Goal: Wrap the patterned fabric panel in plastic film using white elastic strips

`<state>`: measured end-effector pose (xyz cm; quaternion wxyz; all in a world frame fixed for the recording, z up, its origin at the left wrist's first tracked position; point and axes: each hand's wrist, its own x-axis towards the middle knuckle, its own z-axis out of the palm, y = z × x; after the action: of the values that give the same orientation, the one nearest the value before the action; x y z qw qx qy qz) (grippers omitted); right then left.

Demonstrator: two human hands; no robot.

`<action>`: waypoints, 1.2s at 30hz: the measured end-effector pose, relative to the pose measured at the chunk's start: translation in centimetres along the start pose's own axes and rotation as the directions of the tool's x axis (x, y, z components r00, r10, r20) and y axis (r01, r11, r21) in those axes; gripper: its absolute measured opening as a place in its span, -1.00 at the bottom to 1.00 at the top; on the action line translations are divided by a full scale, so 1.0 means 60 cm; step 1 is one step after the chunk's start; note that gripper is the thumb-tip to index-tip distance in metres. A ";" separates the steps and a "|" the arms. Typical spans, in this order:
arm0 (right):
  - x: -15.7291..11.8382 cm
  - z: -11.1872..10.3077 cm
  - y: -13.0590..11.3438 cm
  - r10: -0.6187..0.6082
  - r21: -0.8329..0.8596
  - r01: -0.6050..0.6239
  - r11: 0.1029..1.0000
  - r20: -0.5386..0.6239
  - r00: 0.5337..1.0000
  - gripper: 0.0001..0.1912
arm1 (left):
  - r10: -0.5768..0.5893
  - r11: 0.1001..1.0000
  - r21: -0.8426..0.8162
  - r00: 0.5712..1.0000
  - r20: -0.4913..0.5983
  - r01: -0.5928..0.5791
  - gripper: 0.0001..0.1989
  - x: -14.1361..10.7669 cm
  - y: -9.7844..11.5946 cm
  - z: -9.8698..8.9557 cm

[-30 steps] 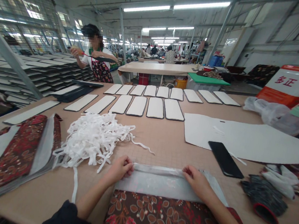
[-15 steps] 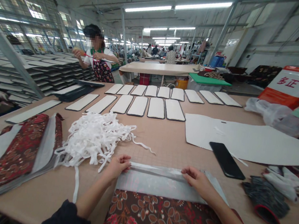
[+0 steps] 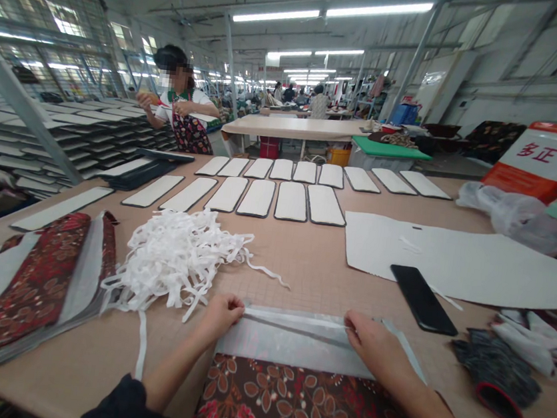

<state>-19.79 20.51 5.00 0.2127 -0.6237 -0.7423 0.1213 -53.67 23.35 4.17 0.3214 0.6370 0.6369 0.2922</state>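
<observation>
Left hand (image 3: 224, 311), right hand (image 3: 369, 339): grip pinching narrow white band (image 3: 296, 318) beyond brown-red floral fabric (image 3: 297, 396). Step: apparently aligning; next move likely needs even tension.

Bright ceiling tubes (image 3: 379, 11) glare; the edges look stretched.

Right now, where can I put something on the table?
Tabletop is bare past the left hand and right hand, between the white ribbon pile and white sheet. Another patch separates the leftmost floral fabric from the trailing ribbon. It's crowded right of the black phone.
</observation>
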 end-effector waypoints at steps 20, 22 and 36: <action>0.026 0.025 0.021 0.106 0.239 -0.106 0.965 0.015 0.994 -0.78 | 0.065 0.951 0.306 0.994 -0.089 -0.035 -0.90 0.004 0.001 0.019; 0.026 0.031 0.022 0.105 0.205 -0.105 0.973 0.014 0.994 -0.79 | 0.068 0.946 0.322 0.994 -0.086 -0.037 -0.89 0.003 0.004 0.019; 0.022 0.043 0.018 0.082 0.039 -0.081 0.996 -0.030 0.996 -0.80 | 0.122 0.776 0.627 0.991 -0.053 -0.062 -0.86 -0.020 0.042 0.023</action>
<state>-20.21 22.24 2.46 0.2310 -0.6513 -0.7103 0.1341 -51.05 22.15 5.33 0.0489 0.7239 0.6796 0.1088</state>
